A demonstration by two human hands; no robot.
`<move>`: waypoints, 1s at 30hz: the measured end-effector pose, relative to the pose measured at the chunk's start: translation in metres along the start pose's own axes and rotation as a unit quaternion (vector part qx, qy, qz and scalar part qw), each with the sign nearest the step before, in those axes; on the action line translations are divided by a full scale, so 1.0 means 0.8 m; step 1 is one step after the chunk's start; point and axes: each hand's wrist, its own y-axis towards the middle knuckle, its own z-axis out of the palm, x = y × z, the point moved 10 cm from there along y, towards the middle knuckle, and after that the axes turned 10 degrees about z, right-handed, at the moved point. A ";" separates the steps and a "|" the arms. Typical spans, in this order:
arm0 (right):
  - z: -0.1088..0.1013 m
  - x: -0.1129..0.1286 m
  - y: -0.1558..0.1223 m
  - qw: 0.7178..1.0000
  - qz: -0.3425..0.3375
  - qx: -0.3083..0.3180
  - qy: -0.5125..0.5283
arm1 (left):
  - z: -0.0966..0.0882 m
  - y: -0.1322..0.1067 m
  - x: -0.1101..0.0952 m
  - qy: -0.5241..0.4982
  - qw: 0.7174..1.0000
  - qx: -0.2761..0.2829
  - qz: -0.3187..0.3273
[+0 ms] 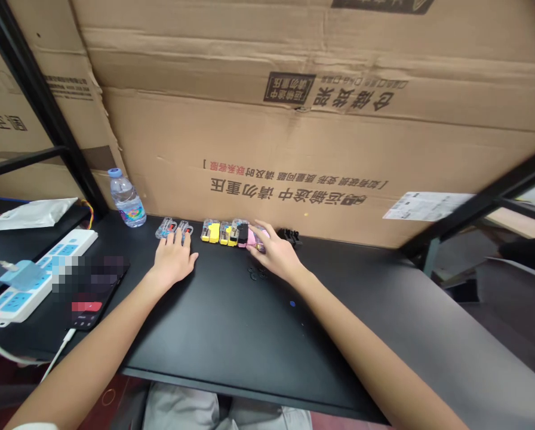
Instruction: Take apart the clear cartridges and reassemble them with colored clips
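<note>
- While grey trousers (182,409) show below its near edge, the black table (214,340) stretches away from the person
- Toward the left lie a dark phone (88,316) and, just beyond it, a white power strip (78,240) with blue sockets
- A small blue bit (292,304) lies on the tabletop, with several black rings (253,276) farther off
- The left hand (172,261) reaches forward, fingers extended and slightly spread, unclenched; its fingertips are at two clear pieces (164,228)
- The right hand (276,254) curves over a pink piece (251,237); whether its fingers grasp anything, I cannot tell
- Between the hands, beside that pink piece, sit clear-and-yellow pieces (211,232) in a row
- Black parts (291,237) lie just right of the right hand
- A water bottle (128,200) stands at the back left
- Printed cardboard (249,137) rises behind everything
</note>
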 end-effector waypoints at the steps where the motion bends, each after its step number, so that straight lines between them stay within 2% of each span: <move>1: 0.007 0.003 0.007 1.000 -0.005 0.003 -0.002 | 0.003 0.002 0.006 -0.009 1.000 -0.001 -0.008; 7: 0.044 0.007 0.022 0.998 -0.026 0.030 -0.057 | 0.019 0.009 0.034 -0.054 0.997 0.014 -0.058; 12: 0.046 0.011 0.020 0.994 -0.028 0.032 -0.097 | 0.024 0.012 0.049 -0.087 0.992 0.013 -0.091; 14: 0.033 0.014 0.020 0.994 -0.029 0.015 -0.100 | 0.014 0.013 0.050 -0.089 0.992 -0.022 -0.085; 16: 0.010 0.021 0.015 0.995 -0.043 -0.020 -0.091 | -0.010 0.012 0.038 -0.092 0.990 -0.098 -0.045; 17: -0.005 0.027 0.010 0.994 -0.057 -0.043 -0.080 | -0.026 0.010 0.024 -0.099 0.984 -0.145 -0.005; 19: -0.033 0.041 -0.011 0.990 -0.099 -0.092 -0.046 | -0.058 -0.001 -0.017 -0.144 0.956 -0.231 0.114; 21: -0.055 0.054 -0.038 0.982 -0.139 -0.130 0.001 | -0.084 -0.020 -0.060 -0.204 0.906 -0.295 0.227; 24: -0.069 0.065 -0.071 0.970 -0.180 -0.141 0.086 | -0.107 -0.049 -0.099 -0.260 0.835 -0.368 0.316; 26: -0.073 0.060 -0.080 0.964 -0.169 -0.143 0.148 | -0.112 -0.054 -0.102 -0.293 0.809 -0.390 0.328; 30: -0.080 0.035 -0.074 0.954 -0.116 -0.134 0.243 | -0.106 -0.040 -0.067 -0.403 0.781 -0.390 0.275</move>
